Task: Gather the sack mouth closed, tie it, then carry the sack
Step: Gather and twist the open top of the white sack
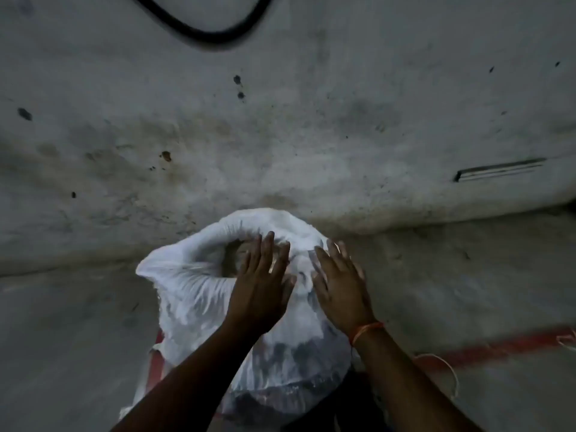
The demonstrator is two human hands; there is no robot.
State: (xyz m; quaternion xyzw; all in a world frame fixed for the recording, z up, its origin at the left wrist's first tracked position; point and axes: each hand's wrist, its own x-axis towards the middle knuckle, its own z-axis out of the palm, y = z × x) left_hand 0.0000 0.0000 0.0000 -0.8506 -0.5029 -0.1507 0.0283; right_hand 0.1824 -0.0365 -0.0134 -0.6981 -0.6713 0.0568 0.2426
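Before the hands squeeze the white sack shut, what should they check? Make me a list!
1. Mouth of the white woven plastic sack ungathered, ready to bunch: ok, it gapes open.
2. Left hand on the sack: ok, flat by the opening.
3. Right hand on the sack: ok, fingers straight.
4. Grip on the cloth: not ok, neither hand grips yet.
5. Tie within reach: cannot tell; a thin pale string lies on the grey concrete floor.
6. Sack steady: cannot tell.
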